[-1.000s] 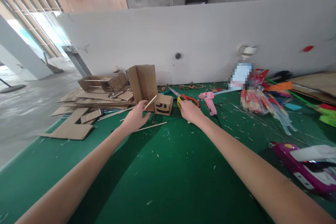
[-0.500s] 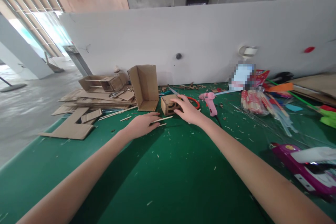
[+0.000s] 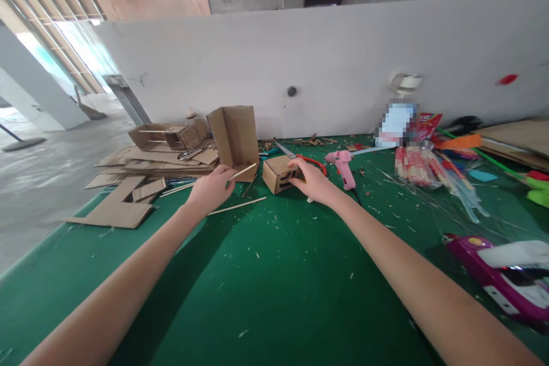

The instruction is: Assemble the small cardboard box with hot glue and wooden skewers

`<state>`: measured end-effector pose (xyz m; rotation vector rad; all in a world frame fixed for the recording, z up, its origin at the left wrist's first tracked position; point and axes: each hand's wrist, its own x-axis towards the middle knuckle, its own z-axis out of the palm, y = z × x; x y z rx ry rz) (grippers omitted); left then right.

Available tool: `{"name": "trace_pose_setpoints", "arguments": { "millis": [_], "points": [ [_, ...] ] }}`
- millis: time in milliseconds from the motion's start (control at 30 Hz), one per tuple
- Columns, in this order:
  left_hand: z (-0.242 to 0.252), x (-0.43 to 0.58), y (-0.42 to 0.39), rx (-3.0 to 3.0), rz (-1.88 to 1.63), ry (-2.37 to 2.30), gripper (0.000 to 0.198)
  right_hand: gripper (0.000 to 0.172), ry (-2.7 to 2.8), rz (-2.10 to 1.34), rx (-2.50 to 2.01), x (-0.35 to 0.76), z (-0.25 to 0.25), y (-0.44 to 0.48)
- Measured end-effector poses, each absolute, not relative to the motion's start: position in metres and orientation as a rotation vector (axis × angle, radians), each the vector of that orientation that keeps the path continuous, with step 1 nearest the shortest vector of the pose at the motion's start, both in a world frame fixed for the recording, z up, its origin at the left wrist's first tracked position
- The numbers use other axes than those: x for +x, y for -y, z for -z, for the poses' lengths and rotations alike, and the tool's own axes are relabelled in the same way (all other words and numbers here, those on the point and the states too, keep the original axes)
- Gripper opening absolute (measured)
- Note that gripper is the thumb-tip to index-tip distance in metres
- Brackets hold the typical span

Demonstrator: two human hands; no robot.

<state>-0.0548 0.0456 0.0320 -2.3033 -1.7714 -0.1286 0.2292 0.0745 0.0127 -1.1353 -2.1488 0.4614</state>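
Note:
Between the fingers of my left hand (image 3: 212, 187) is a thin wooden stick (image 3: 245, 171), its tip pointing right in front of the open cardboard piece (image 3: 240, 134). A second stick (image 3: 249, 203) lies on the green table (image 3: 274, 274), just below that hand. My right hand (image 3: 312, 181) grips the right side of a small cardboard box (image 3: 274, 172) with dark printing on its front. Part of the box is covered by the fingers. Scissors with red-orange handles (image 3: 322, 167) lie behind the right hand, blades towards the upper left.
A pink glue gun (image 3: 342, 167) lies to the right. Flat cardboard sheets (image 3: 124, 206) and a cardboard frame (image 3: 160, 136) are at the left. Bundled sticks (image 3: 414, 167) and a purple-and-white device (image 3: 493, 274) occupy the right side. A white partition (image 3: 214, 68) stands behind.
My left hand has lifted a stick and moved left and slightly up, leaving another stick on the table. The small box has turned slightly under my right hand.

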Motion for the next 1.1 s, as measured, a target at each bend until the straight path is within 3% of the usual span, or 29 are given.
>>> {"name": "trace_pose_setpoints", "arguments": {
  "millis": [333,533,700,833,900,1100],
  "points": [
    [-0.028,-0.061,-0.048,-2.124,-0.111,1.837,0.039,0.033,2.229,-0.408,-0.967,0.230,-0.007,-0.073],
    [-0.032,-0.058,-0.048,-2.149,-0.166,1.783,0.040,0.036,2.189,-0.197,-1.082,0.216,-0.015,-0.071],
    [-0.029,-0.053,-0.052,-2.141,-0.188,1.774,0.039,0.040,2.297,-0.233,-1.255,0.193,-0.060,-0.119],
    [-0.027,-0.052,-0.054,-2.157,-0.189,1.762,0.038,0.026,2.571,-0.374,-1.319,0.169,-0.089,-0.174],
    [-0.027,-0.055,-0.054,-2.176,-0.197,1.765,0.037,0.022,2.717,-0.439,-1.327,0.156,-0.091,-0.193],
    [-0.029,-0.062,-0.055,-2.189,-0.197,1.822,0.042,0.033,2.844,-0.320,-1.423,0.134,-0.071,-0.209]
  ]
}}
